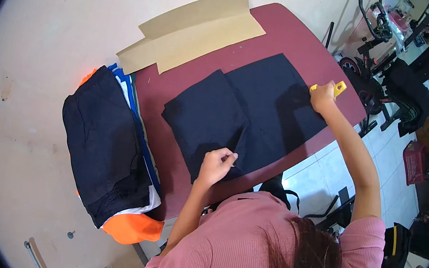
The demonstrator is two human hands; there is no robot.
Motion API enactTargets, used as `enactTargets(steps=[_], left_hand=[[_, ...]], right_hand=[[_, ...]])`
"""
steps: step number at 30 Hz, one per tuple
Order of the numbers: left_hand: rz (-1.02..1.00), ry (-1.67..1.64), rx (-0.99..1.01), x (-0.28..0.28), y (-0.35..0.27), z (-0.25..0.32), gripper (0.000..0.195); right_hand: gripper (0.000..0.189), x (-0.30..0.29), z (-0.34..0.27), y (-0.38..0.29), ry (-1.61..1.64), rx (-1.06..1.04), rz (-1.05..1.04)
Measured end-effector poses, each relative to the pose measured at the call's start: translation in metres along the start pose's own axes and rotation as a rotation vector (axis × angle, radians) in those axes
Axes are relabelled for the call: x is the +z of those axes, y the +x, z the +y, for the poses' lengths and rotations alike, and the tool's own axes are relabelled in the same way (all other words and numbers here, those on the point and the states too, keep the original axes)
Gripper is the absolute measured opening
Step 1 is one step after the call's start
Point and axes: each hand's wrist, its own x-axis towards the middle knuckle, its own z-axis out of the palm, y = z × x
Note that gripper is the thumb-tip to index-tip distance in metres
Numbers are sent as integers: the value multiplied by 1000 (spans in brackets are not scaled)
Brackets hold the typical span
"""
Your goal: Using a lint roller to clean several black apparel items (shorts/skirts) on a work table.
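A dark navy cloth (273, 101) lies spread on the dark red table, its left part folded over in a layer. At the near edge of that fold, my left hand (216, 166) pinches the cloth between thumb and fingers, and a crease runs up from the pinch. My right hand (324, 97) is closed around a yellow plastic tool (339, 88) at the cloth's right edge. One end of the tool has a hole and sticks out past the fist; its middle is hidden by the fingers, so its exact kind is unclear.
A creased tan paper sheet (206, 33) leans at the back of the table (289, 31), against the wall. A pile of folded clothes (102, 141) stands at the left end, with an orange garment (132, 228) below. An exercise bike (369, 64) stands beyond the right end.
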Motion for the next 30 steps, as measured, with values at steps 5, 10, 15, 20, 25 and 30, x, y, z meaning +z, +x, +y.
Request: enactTargets(steps=[5, 10, 15, 20, 25, 30], left_hand=[[144, -45, 43, -19, 3, 6, 16], [288, 11, 172, -31, 25, -2, 10], [302, 79, 294, -29, 59, 8, 14], [297, 45, 282, -28, 60, 9, 11], [212, -16, 243, -30, 53, 9, 8], [-184, -313, 85, -39, 46, 1, 25]], right_hand=[[23, -1, -38, -22, -132, -74, 46], [23, -72, -119, -135, 61, -661, 140], [15, -67, -153, -174, 360, -898, 230], [17, -36, -104, -129, 361, -678, 64], [21, -17, -41, -96, 147, -289, 36], [20, -19, -75, -117, 98, -337, 195]])
